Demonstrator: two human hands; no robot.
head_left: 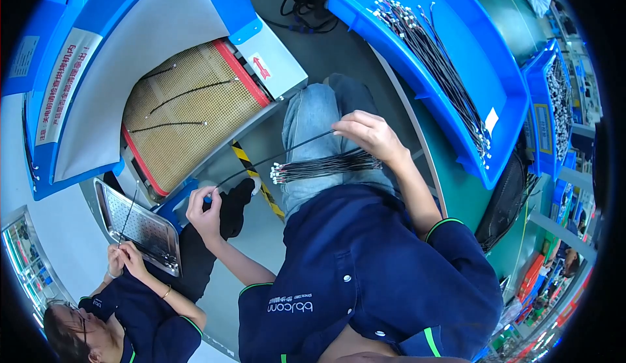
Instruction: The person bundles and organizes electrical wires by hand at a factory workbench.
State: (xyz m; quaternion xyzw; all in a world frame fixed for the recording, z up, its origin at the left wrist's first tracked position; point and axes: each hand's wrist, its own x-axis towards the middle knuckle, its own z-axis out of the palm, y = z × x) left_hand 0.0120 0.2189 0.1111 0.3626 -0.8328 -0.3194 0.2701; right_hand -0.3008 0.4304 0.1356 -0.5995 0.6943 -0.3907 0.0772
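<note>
1 black cable (293, 148), stretched between 2 hands above the lap (304, 118).
The left hand (204, 213) pinches it near 1 end, the right hand (372, 135) near the other; the step seems to be handling a single cable, and the next move likely calls for a steady grip on its thin, bendy length. A bundle (326, 169) of slim cables with blocky white plugs (279, 174) lies on faded denim; the belt (215, 109) is tan mesh edged red, the bin (476, 30) smooth blue plastic.

From head height, one wide fisheye view looked steeply down, close over the lap (308, 116), bowing straight edges.
</note>
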